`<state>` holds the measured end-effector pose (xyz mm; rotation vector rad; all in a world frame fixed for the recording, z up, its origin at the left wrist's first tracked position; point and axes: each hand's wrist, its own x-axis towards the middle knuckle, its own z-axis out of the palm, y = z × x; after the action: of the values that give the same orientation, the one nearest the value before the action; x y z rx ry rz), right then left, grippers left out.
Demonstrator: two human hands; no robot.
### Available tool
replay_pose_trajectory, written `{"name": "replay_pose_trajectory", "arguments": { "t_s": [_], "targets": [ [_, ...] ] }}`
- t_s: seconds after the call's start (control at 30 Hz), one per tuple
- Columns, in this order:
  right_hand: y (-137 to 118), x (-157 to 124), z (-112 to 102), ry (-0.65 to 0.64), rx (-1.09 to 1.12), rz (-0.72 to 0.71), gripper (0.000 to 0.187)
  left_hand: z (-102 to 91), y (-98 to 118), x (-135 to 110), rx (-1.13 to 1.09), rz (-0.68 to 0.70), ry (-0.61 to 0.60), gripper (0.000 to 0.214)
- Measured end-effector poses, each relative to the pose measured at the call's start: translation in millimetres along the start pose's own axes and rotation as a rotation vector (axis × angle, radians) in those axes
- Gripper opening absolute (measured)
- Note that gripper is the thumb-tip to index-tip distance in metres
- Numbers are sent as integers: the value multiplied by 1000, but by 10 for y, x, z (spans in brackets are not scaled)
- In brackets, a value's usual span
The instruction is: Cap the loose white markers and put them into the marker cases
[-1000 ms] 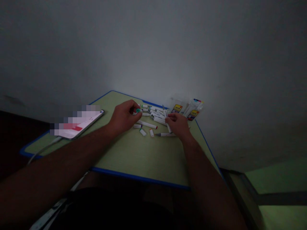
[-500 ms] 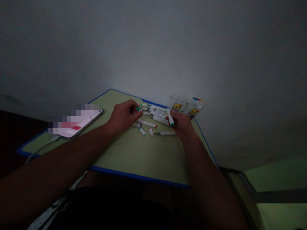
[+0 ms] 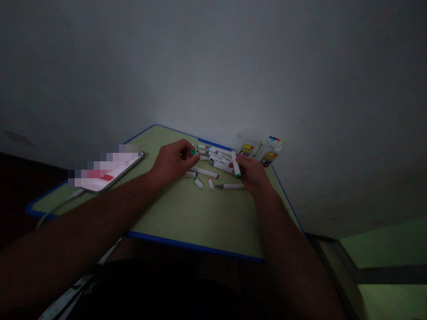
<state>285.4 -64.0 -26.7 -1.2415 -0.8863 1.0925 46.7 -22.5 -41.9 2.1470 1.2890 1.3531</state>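
Note:
My left hand (image 3: 173,161) is closed in a pinch around a marker cap (image 3: 192,152) with a green end. In my right hand (image 3: 255,173) is a white marker (image 3: 235,165) with a green end, tilted toward me. Between the hands several white markers (image 3: 220,158) lie in a loose pile on the table. A marker with a red end (image 3: 206,172) rests in front of the pile. Nearer to me lie a loose cap with a green end (image 3: 198,183) and one with an orange end (image 3: 210,183). An uncapped marker (image 3: 230,186) lies beneath my right hand.
The table (image 3: 196,218) has a blue edge and stands against the wall. A phone (image 3: 113,171) with a cable (image 3: 62,205) lies at the left. Clear plastic cases with yellow labels (image 3: 268,156) stand at the back right, one holding coloured pens.
Both hands stay nearly where they were. The marker in my right hand has tilted slightly; the view has shifted a little.

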Motion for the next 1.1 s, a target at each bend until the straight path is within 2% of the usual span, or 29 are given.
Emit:
{"name": "replay_pose_trajectory", "arguments": {
  "t_s": [0.8,0.97,1.1],
  "targets": [
    [65,33,-17,-22,-45,-10,29,5,-22,-1,-20,0,-5,19],
    [82,32,-31,-41,-177,-48,27,6,-14,11,-59,-50,4,21],
    [103,27,-31,-56,-257,-99,24,-17,3,48,-178,-145,-9,24]
  ]
}}
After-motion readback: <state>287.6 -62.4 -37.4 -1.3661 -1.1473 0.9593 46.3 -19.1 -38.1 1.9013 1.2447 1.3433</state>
